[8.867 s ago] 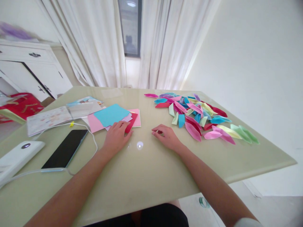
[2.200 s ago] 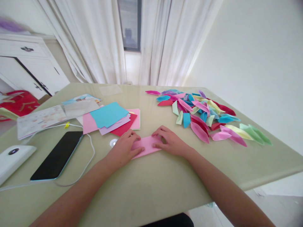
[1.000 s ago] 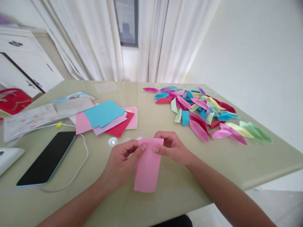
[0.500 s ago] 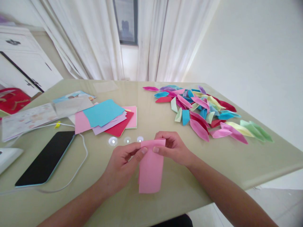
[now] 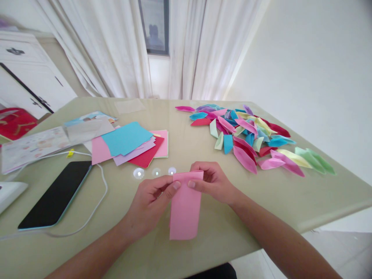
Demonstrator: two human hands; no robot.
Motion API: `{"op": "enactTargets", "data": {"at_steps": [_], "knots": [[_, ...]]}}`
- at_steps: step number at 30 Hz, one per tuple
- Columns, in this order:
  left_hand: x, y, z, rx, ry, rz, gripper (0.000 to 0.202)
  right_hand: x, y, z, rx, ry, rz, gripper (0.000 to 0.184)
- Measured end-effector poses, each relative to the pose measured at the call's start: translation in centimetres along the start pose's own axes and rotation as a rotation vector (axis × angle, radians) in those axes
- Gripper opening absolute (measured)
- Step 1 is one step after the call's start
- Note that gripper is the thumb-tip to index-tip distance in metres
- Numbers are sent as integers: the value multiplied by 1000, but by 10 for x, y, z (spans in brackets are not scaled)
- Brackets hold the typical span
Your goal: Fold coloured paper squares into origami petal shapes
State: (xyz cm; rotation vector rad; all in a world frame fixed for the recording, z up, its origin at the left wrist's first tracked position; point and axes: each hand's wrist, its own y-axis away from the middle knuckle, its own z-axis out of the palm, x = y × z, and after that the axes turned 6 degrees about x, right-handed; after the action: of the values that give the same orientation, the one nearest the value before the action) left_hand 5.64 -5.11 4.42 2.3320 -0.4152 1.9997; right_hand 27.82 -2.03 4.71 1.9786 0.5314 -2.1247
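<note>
A folded pink paper (image 5: 185,209) hangs upright just above the pale green table (image 5: 209,240), its long side pointing towards me. My left hand (image 5: 151,201) pinches its top left corner between thumb and fingers. My right hand (image 5: 213,183) pinches the top right corner. A stack of flat coloured sheets (image 5: 129,143), with a blue one on top, lies to the left beyond my hands. A heap of folded paper pieces (image 5: 247,137) in pink, blue, red, yellow and green spreads over the right side of the table.
A black phone (image 5: 55,193) with a white cable (image 5: 95,217) lies at the left, beside a white device (image 5: 8,193). Printed sheets (image 5: 43,141) lie at the far left. White curtains (image 5: 116,50) and a white cabinet (image 5: 26,77) stand behind the table.
The pink paper was pressed flat and crosswise on the table 2.2 s ago; both hands have since lifted it and turned it lengthwise. Over the last second it barely moved.
</note>
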Motion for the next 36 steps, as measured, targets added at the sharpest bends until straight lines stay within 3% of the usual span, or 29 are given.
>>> {"op": "enactTargets", "data": {"at_steps": [10, 14, 19, 25, 36], "knots": [[-3, 0, 0, -4, 67, -59, 30, -3, -2, 2, 11, 34, -28, 40], [-1, -3, 1, -2, 118, -104, 32, -5, -2, 4, 106, 126, -26, 51], [-3, -9, 3, 59, 74, -132, 32, 1, -4, 7, 257, 284, -46, 46], [-5, -11, 1, 118, -12, -93, 35, 10, -8, 7, 183, 194, 30, 49], [-7, -14, -2, 86, 0, -78, 36, 12, -6, 8, 257, 274, -31, 55]]}}
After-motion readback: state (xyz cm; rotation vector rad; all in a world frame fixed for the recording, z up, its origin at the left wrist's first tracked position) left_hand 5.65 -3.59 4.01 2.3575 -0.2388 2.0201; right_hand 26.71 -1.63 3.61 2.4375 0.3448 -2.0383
